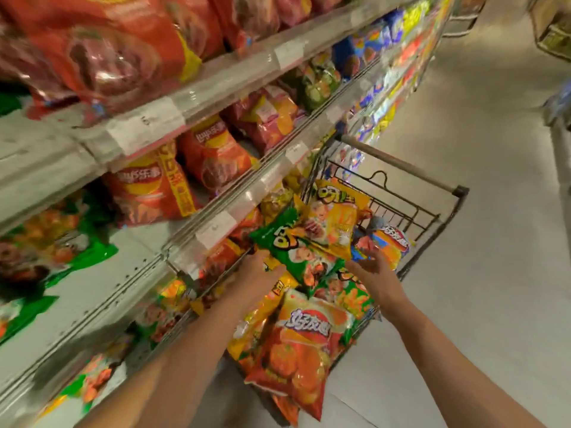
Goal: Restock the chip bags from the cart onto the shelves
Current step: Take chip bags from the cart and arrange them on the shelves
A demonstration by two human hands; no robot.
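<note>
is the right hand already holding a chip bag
No, the right hand is open with its fingers spread above the cart, gripping nothing, while the left hand holds the green chip bag.

Both arms reach forward, left hand [261, 270] curled in a grip, right hand [372, 267] loosely spread

Left hand [258, 268] gripping green bag [287, 251]

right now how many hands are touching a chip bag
1. The left hand grips the green chip bag over the cart. The right hand hangs open beside it, touching none as far as the blur shows.
</note>
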